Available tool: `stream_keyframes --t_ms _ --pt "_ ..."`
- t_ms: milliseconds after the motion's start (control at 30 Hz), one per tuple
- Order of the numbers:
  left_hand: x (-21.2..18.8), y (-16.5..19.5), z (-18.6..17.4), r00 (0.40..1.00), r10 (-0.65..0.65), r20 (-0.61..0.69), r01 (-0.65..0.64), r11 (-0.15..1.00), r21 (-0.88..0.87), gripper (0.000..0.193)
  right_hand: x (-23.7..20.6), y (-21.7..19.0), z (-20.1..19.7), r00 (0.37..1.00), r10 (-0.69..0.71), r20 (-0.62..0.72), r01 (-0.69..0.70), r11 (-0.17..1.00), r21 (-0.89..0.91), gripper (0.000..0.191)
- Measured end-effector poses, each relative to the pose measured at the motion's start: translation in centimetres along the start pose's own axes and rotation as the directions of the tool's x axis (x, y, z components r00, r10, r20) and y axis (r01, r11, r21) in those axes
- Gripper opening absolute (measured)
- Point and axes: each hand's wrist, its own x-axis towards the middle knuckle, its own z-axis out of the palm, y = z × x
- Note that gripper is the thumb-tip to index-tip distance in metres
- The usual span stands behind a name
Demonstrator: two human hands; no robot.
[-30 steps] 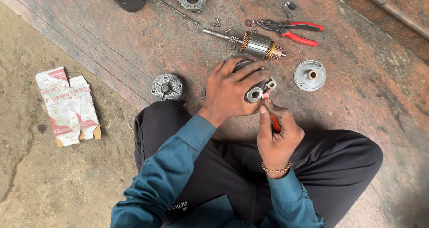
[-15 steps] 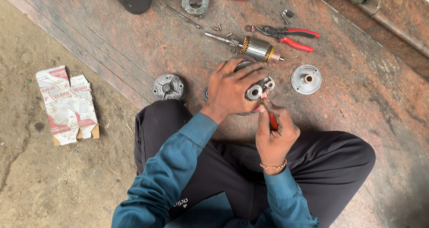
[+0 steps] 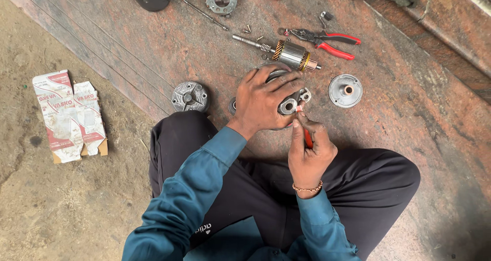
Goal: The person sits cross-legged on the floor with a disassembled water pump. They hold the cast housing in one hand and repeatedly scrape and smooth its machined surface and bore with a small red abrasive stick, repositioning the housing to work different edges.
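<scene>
**Both hands at a motor housing on the stone floor**

Left hand fingers clamp over the grey metal housing at centre. Right hand, at 5 o'clock from it, pinches a red-handled tool, tip touching the housing. Armature lies at 12 o'clock, round end cap at 3, pliers beyond.
</scene>
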Motion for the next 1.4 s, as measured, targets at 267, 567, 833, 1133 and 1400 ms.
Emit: stream_keyframes --t_ms 267,567,833,1133,1400 --pt "0.0 0.0 0.1 1.0 -0.015 0.003 0.015 1.0 -0.013 0.04 -0.1 0.4 0.2 1.0 0.024 -0.011 -0.024 0.999 0.026 0.007" --pt "-0.1 -0.1 0.3 1.0 -0.026 0.009 0.026 0.999 -0.022 0.039 -0.2 0.3 0.1 0.998 0.056 0.0 -0.056 0.994 0.094 0.008" --pt "-0.4 -0.2 0.6 1.0 -0.021 0.007 0.021 0.999 -0.027 0.038 0.0 0.8 0.6 1.0 0.022 -0.017 -0.019 0.994 0.112 0.008" --pt "-0.2 -0.1 0.4 1.0 -0.01 -0.006 0.01 1.0 -0.026 0.041 -0.7 1.9 0.9 0.995 0.083 -0.047 -0.075 0.986 0.15 0.013" --pt "-0.2 -0.1 0.4 1.0 -0.016 -0.013 0.015 0.999 -0.03 0.042 -1.3 2.3 1.6 0.996 0.09 -0.011 -0.084 0.956 0.282 0.01"
